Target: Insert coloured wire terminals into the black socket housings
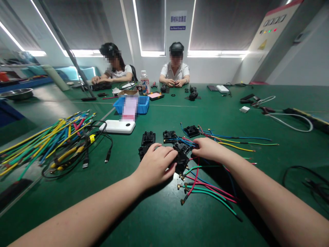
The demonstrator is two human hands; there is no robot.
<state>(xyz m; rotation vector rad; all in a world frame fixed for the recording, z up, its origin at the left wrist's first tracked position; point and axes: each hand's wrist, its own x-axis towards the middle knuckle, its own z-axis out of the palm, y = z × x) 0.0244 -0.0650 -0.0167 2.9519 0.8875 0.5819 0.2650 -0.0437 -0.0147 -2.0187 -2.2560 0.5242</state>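
My left hand [159, 163] reaches in from the left, its thumb and fingers closed on the edge of a black plastic block [182, 162]. Just to the right, my right hand [207, 149] is closed around a small bundle of blue wires [186, 141], its fingertips partly hidden. More black blocks with raised posts lie close by: one upper left [148, 138], one behind [169, 136] and one farther right [191, 130]. Red and green wires [205, 189] with brass-coloured ends lie below my right hand. Blue, green and yellow wires [236, 140] stretch out beyond my right wrist.
A large pile of coloured wires [51, 140] and a black cable [109, 151] lie left. A white power bank [118, 126] sits before a blue bin [144, 104]. Two people [174, 70] sit across the green table [123, 219]. A looped white cable [290, 128] lies right.
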